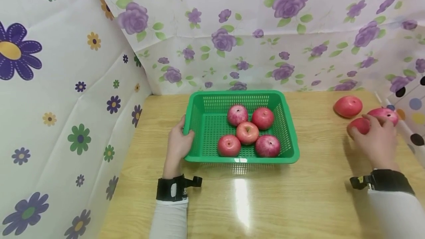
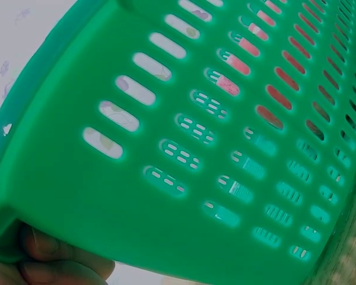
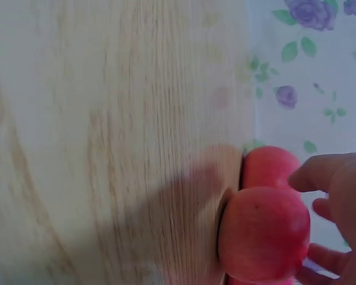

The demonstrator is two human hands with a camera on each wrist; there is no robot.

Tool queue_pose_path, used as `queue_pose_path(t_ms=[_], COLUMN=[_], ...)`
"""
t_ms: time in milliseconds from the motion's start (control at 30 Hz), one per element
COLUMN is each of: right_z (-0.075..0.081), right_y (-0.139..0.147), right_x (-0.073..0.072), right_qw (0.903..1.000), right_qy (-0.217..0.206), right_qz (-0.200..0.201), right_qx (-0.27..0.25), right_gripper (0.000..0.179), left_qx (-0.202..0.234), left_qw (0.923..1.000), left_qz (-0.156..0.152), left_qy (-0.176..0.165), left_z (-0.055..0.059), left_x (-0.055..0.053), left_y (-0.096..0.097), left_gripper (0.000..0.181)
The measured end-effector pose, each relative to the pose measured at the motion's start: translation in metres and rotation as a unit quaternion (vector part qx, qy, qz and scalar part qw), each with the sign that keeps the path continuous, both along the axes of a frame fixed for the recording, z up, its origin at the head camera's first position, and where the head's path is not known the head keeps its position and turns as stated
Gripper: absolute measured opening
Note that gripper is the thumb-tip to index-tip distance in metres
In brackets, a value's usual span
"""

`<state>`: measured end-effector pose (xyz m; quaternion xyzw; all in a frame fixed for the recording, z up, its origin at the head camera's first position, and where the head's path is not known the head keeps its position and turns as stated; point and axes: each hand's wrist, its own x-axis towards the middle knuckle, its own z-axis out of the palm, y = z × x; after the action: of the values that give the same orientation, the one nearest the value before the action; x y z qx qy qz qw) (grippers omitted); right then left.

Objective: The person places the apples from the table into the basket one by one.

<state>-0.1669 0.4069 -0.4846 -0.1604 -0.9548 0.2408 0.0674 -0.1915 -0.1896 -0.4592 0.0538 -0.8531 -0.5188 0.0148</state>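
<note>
A green plastic basket with slotted walls stands on the table. My left hand grips its left rim, and in the left wrist view the curled fingers show at the rim's underside. Inside lie red apples and purplish streaked round fruits. At the right, my right hand is over a red apple resting on the table. Its thumb and fingers are spread about the apple's upper part. Beside this apple are a smooth red fruit and a pink fruit, partly covered by the hand.
The wooden table runs back to a flower-patterned sheet. Another flowered sheet stands at the left, and a dotted one borders the right edge near the loose fruits.
</note>
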Motion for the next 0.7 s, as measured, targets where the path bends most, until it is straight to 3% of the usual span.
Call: queue_pose_path(t_ms=[233, 367, 500, 700], right_z=[-0.008, -0.014, -0.020, -0.021], right_y=[0.009, 0.009, 0.007, 0.003], right_x=[-0.005, -0.005, -0.008, -0.016], right_qw=[0.9997, 0.9992, 0.9979, 0.9934], right_qy=[-0.024, -0.016, -0.003, -0.037], right_qz=[-0.001, -0.035, -0.062, -0.105], right_qx=[0.007, -0.005, 0.016, 0.028], right_gripper=[0.081, 0.076, 0.074, 0.084], left_qx=[0.008, 0.021, 0.026, 0.022], left_qw=[1.0000, 0.9998, 0.9996, 0.9997], left_qz=[0.001, 0.002, 0.003, 0.002], left_qy=[0.000, -0.004, -0.003, -0.002], left_z=[-0.002, -0.002, -0.001, 0.000], left_x=[-0.001, 0.000, 0.000, 0.000], left_y=[0.000, 0.001, 0.001, 0.000], left_gripper=[0.069, 0.070, 0.070, 0.069])
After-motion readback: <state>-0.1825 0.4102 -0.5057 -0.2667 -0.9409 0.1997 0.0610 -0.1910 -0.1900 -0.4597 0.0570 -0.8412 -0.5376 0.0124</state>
